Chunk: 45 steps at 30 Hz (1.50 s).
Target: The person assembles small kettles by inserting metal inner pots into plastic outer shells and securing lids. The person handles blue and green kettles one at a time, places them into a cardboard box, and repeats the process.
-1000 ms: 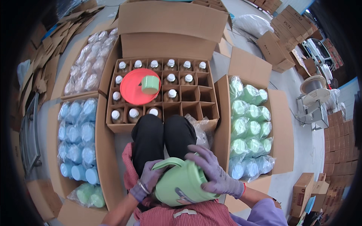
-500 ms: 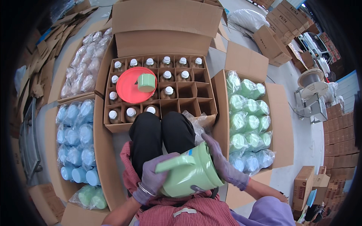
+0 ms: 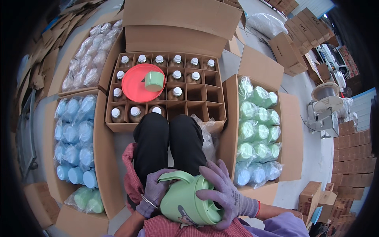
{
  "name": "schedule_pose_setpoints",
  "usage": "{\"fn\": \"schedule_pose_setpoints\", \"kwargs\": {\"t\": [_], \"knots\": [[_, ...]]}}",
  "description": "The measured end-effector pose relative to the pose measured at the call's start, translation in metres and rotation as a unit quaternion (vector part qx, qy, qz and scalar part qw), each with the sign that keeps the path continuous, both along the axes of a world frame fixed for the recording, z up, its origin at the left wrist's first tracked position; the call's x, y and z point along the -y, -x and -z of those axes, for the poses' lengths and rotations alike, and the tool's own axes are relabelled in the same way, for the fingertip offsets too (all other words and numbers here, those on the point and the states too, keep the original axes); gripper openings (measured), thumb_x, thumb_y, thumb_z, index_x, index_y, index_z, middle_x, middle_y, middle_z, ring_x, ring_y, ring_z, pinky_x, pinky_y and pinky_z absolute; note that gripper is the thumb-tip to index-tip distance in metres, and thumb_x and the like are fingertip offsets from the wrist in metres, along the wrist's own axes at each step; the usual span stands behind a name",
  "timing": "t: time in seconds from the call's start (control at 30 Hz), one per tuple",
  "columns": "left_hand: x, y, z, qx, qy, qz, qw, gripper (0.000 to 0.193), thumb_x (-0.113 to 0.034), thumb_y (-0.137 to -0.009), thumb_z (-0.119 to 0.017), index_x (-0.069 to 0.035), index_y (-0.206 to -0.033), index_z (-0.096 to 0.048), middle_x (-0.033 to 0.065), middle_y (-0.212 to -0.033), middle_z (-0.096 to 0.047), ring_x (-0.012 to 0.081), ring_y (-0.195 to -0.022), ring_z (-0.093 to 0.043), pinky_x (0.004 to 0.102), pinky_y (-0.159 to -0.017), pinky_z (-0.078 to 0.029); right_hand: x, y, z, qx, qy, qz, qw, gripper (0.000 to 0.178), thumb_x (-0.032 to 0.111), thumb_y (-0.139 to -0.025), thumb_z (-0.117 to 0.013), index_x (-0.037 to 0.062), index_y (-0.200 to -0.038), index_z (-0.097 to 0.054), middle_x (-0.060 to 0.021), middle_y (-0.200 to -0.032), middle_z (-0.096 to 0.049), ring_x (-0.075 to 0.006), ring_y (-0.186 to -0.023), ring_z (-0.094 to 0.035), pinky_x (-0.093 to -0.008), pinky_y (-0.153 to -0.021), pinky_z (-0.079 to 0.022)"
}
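Jug (image 3: 177, 201), pale green and the only one in hand, lies tilted at 6 o'clock from the knees (image 3: 187, 132). The left hand (image 3: 155, 191) clasps its base end, beside the arched handle (image 3: 179, 174) at 12 o'clock; the right hand (image 3: 227, 193) spreads over the mouth end at 3 o'clock, though whether it presses I cannot tell. It looks like stiff, light plastic, slick-sided but hardly fragile; the handle should offer the surest hold. At 11 o'clock, one green cup (image 3: 154, 81) sits on one red disc (image 3: 134, 89), atop the divided carton (image 3: 122, 127), where fourteen white caps (image 3: 176, 74) show, others perhaps hidden. Toward 10 o'clock, one carton (image 3: 110, 173) holds twelve blue bagged pieces (image 3: 71, 133) and two green ones (image 3: 94, 203); toward 1 o'clock, another carton (image 3: 229, 130) holds twelve green bagged pieces (image 3: 260, 134) and three blue ones (image 3: 257, 173).
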State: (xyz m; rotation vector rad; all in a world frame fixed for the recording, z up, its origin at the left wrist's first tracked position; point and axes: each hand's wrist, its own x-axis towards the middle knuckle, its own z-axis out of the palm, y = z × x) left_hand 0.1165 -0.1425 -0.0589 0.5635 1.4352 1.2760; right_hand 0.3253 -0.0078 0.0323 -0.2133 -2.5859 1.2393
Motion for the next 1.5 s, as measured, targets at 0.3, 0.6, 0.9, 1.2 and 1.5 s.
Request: {"fn": "schedule_pose_setpoints", "kwargs": {"t": [0.3,0.6,0.9,1.2,1.5], "knots": [[0.022,-0.020,-0.038,-0.159,-0.104,-0.094,0.977,0.027,-0.018,-0.093,-0.063,0.005,-0.103,-0.073,0.0160,-0.101,-0.075,0.0230,-0.096,-0.072,0.0333,-0.087,-0.055,0.005,-0.014,0.027,0.025,0.126,0.089,0.988,0.104,0.069,-0.076,-0.054,0.0018,-0.153,-0.034,-0.0317,-0.161,-0.020,-0.0536,-0.148,-0.018,-0.0634,-0.118,-0.013],[-0.019,0.024,0.001,0.033,-0.012,-0.021,0.999,0.027,-0.018,-0.097,-0.057,0.002,-0.106,-0.072,0.0057,-0.093,-0.073,0.0141,-0.083,-0.066,0.0305,-0.076,-0.054,-0.048,0.035,0.016,0.124,0.401,0.121,0.900,0.066,0.042,-0.104,-0.038,0.0048,-0.158,-0.028,-0.0211,-0.164,-0.021,-0.0406,-0.153,-0.019,-0.0481,-0.124,-0.014],[-0.005,0.004,0.084,0.445,-0.005,-0.005,0.895,0.038,-0.031,-0.100,-0.053,0.000,-0.117,-0.066,0.0090,-0.105,-0.073,0.0160,-0.092,-0.069,0.0328,-0.080,-0.056,-0.079,0.033,-0.022,0.005,-0.032,-0.136,0.990,0.115,0.082,-0.078,-0.056,0.0030,-0.158,-0.029,-0.0283,-0.163,-0.017,-0.0454,-0.152,-0.013,-0.0563,-0.122,-0.009],[-0.038,0.008,0.066,0.244,-0.027,0.041,0.969,0.022,-0.006,-0.093,-0.064,0.001,-0.114,-0.067,0.0103,-0.103,-0.073,0.0161,-0.088,-0.070,0.0315,-0.080,-0.057,-0.053,0.037,-0.028,0.090,0.163,0.085,0.979,0.063,0.020,-0.090,-0.063,-0.0019,-0.147,-0.046,-0.0219,-0.154,-0.040,-0.0324,-0.139,-0.045,-0.0395,-0.115,-0.036],[-0.078,0.076,-0.127,-0.405,-0.177,0.255,0.860,0.020,-0.011,-0.089,-0.069,-0.005,-0.109,-0.069,0.0105,-0.093,-0.063,0.0282,-0.083,-0.062,0.0395,-0.076,-0.051,-0.040,0.063,-0.001,0.070,0.141,0.211,0.965,0.043,0.018,-0.100,-0.054,-0.0036,-0.137,-0.053,-0.0219,-0.135,-0.059,-0.0301,-0.126,-0.058,-0.0379,-0.105,-0.045]]}}
